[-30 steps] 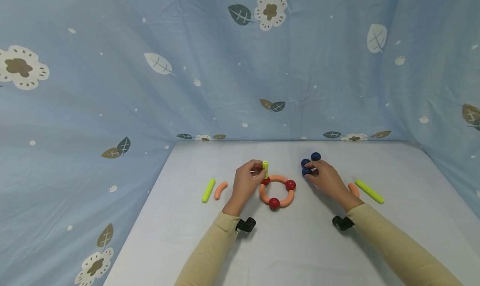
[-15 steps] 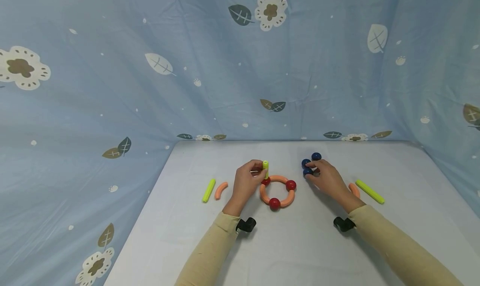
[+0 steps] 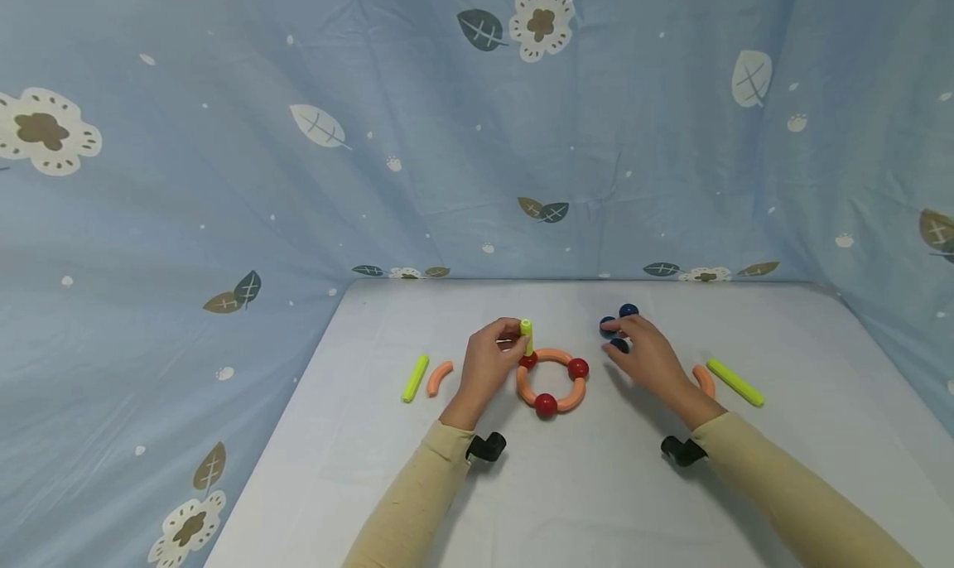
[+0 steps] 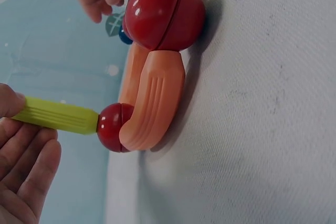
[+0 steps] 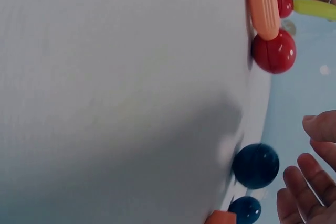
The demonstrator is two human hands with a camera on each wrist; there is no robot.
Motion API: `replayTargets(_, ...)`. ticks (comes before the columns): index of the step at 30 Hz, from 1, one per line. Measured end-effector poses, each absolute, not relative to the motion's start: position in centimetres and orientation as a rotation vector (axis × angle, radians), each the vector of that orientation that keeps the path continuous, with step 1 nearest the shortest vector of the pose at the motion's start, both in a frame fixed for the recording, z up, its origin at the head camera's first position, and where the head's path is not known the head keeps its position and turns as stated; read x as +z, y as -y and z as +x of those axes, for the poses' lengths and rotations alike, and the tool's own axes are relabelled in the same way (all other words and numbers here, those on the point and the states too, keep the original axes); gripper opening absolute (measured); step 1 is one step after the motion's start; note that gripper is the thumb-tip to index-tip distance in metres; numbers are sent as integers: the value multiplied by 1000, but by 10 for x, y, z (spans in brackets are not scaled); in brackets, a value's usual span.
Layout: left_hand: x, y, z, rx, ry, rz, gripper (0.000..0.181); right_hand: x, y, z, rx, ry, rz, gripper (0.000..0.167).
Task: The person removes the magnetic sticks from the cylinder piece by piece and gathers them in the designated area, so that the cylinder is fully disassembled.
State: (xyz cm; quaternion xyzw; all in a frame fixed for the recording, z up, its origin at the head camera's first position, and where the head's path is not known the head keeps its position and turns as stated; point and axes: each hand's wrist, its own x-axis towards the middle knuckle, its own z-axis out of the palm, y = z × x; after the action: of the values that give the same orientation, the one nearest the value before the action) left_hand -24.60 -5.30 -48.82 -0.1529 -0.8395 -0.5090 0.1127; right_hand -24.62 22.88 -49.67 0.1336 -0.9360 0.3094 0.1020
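My left hand (image 3: 493,354) pinches a yellow-green magnetic rod (image 4: 58,115) between thumb and fingers. The rod stands upright on a red ball (image 4: 111,127), its lower end touching it. That ball belongs to a flat ring of orange curved rods (image 3: 572,397) and red balls, lying on the table. To the right, my right hand (image 3: 647,351) hovers over the dark blue balls, thumb and fingers parted with nothing gripped. One blue ball (image 5: 255,166) sits just below its fingers. Another blue ball (image 3: 628,310) lies behind, and a third blue ball (image 3: 607,328) is partly covered by the fingers.
Left of the ring lie a yellow-green rod (image 3: 415,378) and an orange curved rod (image 3: 439,378). Beyond my right wrist are another orange curved rod (image 3: 703,378) and a yellow-green rod (image 3: 735,382). A blue patterned cloth (image 3: 477,137) hangs behind the white table (image 3: 566,502).
My right thumb and fingers have spread apart, off the nearest blue ball, which now shows slightly farther right under the hand. The left hand and its rod have stayed in place.
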Motion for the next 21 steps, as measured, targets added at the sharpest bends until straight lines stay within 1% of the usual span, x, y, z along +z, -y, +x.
replayTargets(11, -489, 57, -247, -1482, 2496, -453, 22, -493, -207, -243, 975, 2767, 492, 37)
replayTargets(21, -488, 59, -247, -1479, 2519, -440, 23, -500, -181, -246, 1074, 2826, 570, 36)
